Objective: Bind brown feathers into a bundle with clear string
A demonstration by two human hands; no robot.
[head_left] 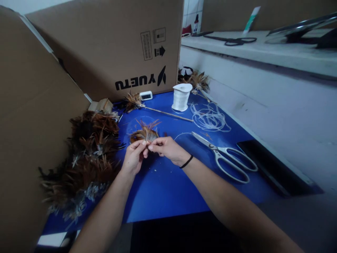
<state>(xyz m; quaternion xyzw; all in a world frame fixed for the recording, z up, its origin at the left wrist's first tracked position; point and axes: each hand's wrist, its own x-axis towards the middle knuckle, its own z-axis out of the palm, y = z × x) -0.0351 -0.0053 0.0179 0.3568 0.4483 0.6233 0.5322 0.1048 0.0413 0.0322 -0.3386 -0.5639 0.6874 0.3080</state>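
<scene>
Two hands pinched the base of a small feather bundle above a blue counter.
A heap of feather bundles crowded the left side, against a tall cardboard box; a feathered stick, a white spool and tangled clear ribbon lay beyond the hands, and open scissors lay near the right hand, beside a dark flat slab. The fingers covered the bundle's base, so whether a strand ran between them could not be told; the heap's lower edge was blurred, and both forearms were cut off by the frame. The left hand and the right hand, a black band on its wrist, met with thumbs and fingertips closed and nearly touching.
</scene>
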